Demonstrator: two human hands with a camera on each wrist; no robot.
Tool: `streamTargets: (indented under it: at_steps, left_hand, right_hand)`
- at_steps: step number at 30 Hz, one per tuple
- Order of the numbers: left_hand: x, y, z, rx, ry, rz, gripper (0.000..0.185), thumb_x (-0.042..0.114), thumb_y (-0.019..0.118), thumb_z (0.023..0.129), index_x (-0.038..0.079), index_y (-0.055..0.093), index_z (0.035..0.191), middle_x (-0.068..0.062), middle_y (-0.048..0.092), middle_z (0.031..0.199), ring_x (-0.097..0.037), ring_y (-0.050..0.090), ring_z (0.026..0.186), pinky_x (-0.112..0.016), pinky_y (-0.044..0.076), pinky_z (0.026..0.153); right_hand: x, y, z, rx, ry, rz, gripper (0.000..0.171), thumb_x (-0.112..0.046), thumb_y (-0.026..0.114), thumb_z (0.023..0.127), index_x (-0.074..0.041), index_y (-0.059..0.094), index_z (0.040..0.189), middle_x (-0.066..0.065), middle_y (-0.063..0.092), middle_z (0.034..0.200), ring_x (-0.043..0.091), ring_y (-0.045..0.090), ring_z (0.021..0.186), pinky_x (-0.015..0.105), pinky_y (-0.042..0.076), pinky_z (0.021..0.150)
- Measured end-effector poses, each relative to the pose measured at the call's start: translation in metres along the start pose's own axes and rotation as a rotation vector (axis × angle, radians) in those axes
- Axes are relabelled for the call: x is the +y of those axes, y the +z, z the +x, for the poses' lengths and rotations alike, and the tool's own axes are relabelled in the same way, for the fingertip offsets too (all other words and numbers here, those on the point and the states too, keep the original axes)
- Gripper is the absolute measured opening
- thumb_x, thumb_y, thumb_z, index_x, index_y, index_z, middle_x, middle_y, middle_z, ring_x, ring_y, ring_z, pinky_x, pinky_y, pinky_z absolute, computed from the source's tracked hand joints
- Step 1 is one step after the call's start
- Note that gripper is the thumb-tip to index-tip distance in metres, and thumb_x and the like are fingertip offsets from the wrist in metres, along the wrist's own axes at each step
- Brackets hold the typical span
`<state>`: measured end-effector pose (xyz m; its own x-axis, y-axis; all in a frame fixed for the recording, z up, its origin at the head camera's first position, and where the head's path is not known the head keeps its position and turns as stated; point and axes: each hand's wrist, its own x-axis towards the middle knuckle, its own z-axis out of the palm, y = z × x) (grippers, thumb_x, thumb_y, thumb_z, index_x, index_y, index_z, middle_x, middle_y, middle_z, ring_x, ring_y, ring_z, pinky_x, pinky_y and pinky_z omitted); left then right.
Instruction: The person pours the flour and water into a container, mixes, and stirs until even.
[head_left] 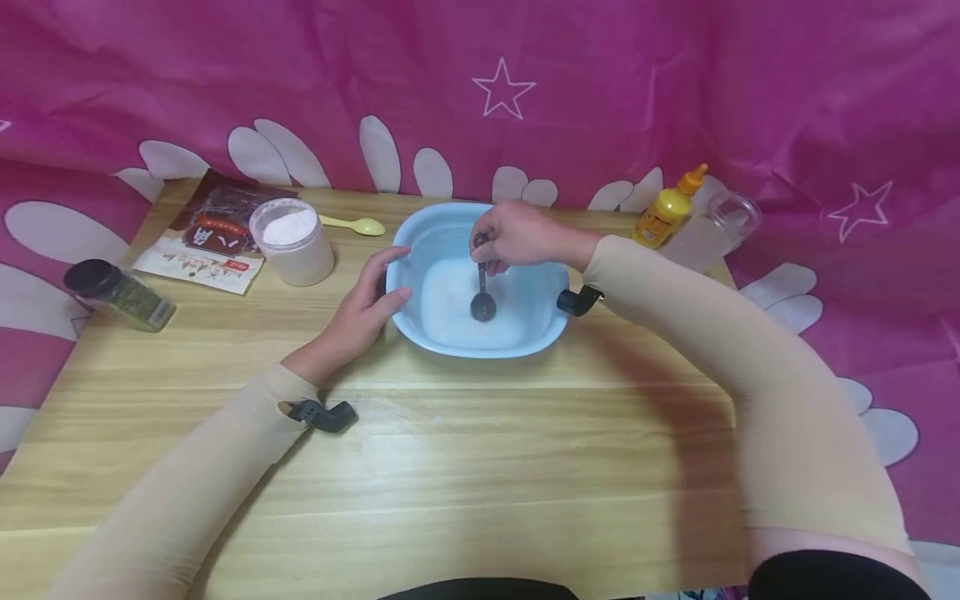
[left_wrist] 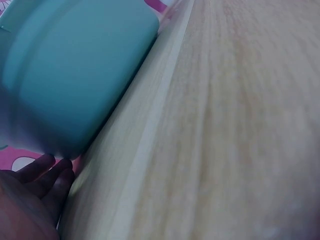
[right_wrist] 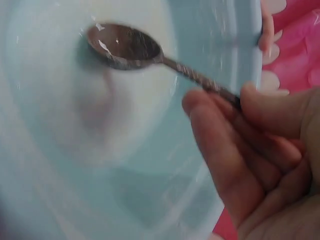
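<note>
A light blue plastic basin (head_left: 480,348) with whitish liquid in its bottom sits on the table. My left hand (head_left: 360,304) holds its left side, thumb and index finger over the rim; the other fingers (left_wrist: 47,182) lie against the outer wall. Over the basin, my right hand (head_left: 517,237) pinches a dark metal spoon (right_wrist: 125,46) near the end of its handle. The spoon slants down, its bowl low over the liquid in the head view. Wet glints show in the bowl in the right wrist view.
Left of the basin are a jar of white powder (head_left: 292,250), a yellow spoon (head_left: 363,226), a printed food packet (head_left: 213,237) and a black-capped spice jar (head_left: 123,293). A yellow squeeze bottle (head_left: 663,215) and a clear container (head_left: 708,237) stand at the back right. A pink curtain (head_left: 600,92) hangs behind.
</note>
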<state>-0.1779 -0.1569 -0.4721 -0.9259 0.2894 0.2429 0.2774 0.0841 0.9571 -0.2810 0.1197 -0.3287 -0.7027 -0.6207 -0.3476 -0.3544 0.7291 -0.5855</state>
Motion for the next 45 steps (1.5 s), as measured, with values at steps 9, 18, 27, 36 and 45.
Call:
streamTargets:
  at_steps: [9,18,27,36,45]
  left_hand:
    - [-0.002,0.001,0.002,-0.003,-0.002,0.013,0.06,0.014,0.059,0.112,0.014,0.037,0.168,-0.029,0.048,0.161,-0.046,0.056,0.142,-0.021,0.062,0.093]
    - [-0.004,0.002,0.001,0.005,0.002,-0.006,0.06,0.01,0.059,0.111,0.012,0.037,0.168,-0.031,0.048,0.161,-0.047,0.056,0.141,-0.023,0.063,0.091]
    - [-0.003,0.001,0.001,-0.002,0.006,0.02,0.061,0.019,0.06,0.112,0.015,0.037,0.169,-0.03,0.048,0.162,-0.044,0.055,0.143,-0.024,0.062,0.096]
    - [-0.006,0.0,0.0,0.005,0.013,-0.002,0.061,0.014,0.059,0.112,0.014,0.037,0.169,-0.032,0.048,0.16,-0.048,0.057,0.14,-0.024,0.064,0.09]
    - [-0.004,-0.001,0.001,0.004,0.008,-0.017,0.061,0.009,0.059,0.111,0.012,0.037,0.168,-0.032,0.05,0.159,-0.046,0.056,0.14,-0.022,0.063,0.092]
  right_hand:
    - [0.002,-0.004,0.001,-0.094,0.023,-0.119,0.015,-0.01,0.073,0.108,0.002,0.08,0.112,0.01,0.08,0.091,0.023,0.082,0.084,0.031,0.067,0.079]
    - [0.001,-0.005,0.007,0.084,0.056,-0.021,0.015,-0.012,0.072,0.109,0.0,0.079,0.114,0.012,0.079,0.1,0.021,0.08,0.087,0.032,0.068,0.081]
    - [0.006,-0.005,0.001,-0.057,0.077,-0.032,0.016,-0.01,0.072,0.108,0.002,0.08,0.116,0.014,0.079,0.1,0.024,0.081,0.086,0.033,0.069,0.08]
    - [0.003,-0.006,0.014,0.119,0.081,0.002,0.014,-0.013,0.073,0.109,-0.001,0.078,0.115,0.012,0.079,0.102,0.021,0.08,0.089,0.03,0.067,0.081]
    - [0.004,-0.006,0.006,-0.121,0.039,-0.033,0.014,-0.01,0.075,0.107,0.002,0.08,0.113,0.013,0.08,0.094,0.023,0.082,0.087,0.032,0.068,0.081]
